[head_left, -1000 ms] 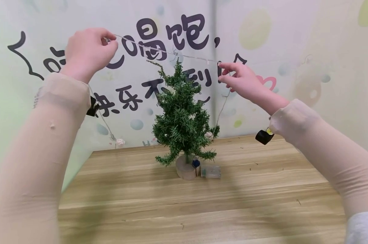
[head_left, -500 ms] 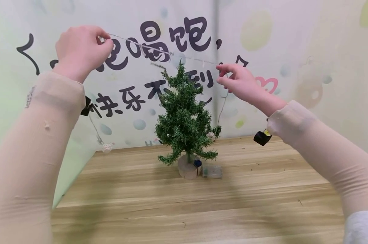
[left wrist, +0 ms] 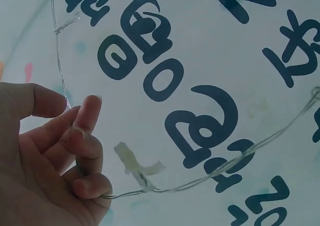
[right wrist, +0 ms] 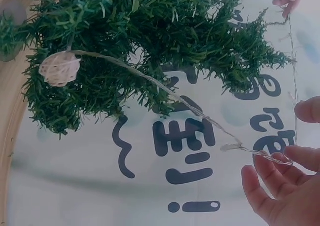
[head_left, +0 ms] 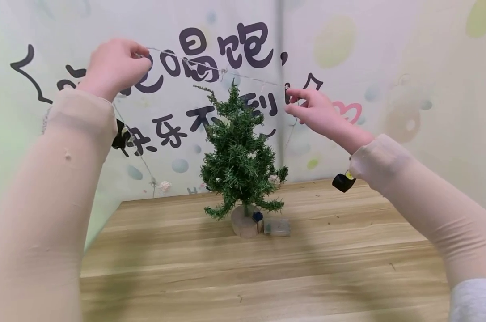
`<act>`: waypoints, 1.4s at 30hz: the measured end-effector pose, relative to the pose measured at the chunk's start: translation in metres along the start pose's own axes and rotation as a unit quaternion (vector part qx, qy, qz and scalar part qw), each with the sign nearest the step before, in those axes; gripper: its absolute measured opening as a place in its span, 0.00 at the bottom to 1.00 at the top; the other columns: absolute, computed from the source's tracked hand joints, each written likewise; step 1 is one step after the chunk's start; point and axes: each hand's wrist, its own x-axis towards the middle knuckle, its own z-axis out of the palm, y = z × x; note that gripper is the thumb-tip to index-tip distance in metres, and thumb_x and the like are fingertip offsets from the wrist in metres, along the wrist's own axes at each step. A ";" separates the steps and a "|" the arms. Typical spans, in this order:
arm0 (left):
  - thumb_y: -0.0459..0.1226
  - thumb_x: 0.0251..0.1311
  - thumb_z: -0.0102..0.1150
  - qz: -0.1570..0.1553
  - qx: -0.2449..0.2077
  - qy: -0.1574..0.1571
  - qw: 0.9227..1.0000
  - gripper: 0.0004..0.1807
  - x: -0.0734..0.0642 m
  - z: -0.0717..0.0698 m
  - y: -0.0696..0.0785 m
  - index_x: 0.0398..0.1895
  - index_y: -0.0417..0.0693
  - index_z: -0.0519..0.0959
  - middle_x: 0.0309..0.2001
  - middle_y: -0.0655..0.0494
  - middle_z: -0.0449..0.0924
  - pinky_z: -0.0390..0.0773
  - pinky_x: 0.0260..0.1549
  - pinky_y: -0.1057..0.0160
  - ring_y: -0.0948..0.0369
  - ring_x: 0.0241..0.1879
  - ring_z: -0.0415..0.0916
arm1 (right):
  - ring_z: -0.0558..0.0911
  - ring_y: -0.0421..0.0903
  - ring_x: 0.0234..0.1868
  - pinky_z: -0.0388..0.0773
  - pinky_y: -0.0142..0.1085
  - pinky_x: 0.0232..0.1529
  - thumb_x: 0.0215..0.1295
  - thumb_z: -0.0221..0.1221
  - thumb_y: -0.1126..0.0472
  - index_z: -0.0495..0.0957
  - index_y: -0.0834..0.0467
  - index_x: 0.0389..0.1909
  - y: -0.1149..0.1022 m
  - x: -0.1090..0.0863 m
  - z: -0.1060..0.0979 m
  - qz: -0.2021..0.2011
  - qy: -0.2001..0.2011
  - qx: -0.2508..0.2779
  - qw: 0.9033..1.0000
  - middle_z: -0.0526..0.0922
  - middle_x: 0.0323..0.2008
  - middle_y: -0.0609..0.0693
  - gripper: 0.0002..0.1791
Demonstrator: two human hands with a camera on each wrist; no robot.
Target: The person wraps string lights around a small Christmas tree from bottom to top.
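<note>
A wire light string [head_left: 223,71] runs above the tip of a small green artificial Christmas tree [head_left: 243,147], sloping down to the right. My left hand [head_left: 116,62], raised at the upper left, pinches the wire between thumb and index finger; more wire passes through its curled fingers in the left wrist view. On the right, my right hand [head_left: 317,107] holds the other stretch, with the wire looped around its fingers and thumb and index finger apart. From the left hand a length hangs down to a white woven ball [head_left: 164,186]. Another woven ball [right wrist: 60,68] lies against the tree's lower branches.
The tree stands on a round wooden base [head_left: 244,226] with a dark blue bit on it. Beside it lies a clear battery box [head_left: 277,227]. Green needle scraps dot the wooden table [head_left: 243,268]. A printed backdrop [head_left: 335,40] hangs close behind.
My left hand shifts slightly left, then back, with the wire still in both hands. The hanging ball on the left swings. My right hand dips slightly.
</note>
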 end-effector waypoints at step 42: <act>0.43 0.67 0.35 -0.043 -0.139 -0.165 0.975 0.30 0.002 0.119 -0.076 0.66 0.34 0.65 0.59 0.37 0.70 0.63 0.42 0.52 0.56 0.33 0.66 | 0.61 0.58 0.69 0.69 0.52 0.59 0.70 0.51 0.51 0.52 0.67 0.73 0.063 0.013 0.039 0.106 -0.120 0.024 0.987 0.53 0.74 0.59 0.38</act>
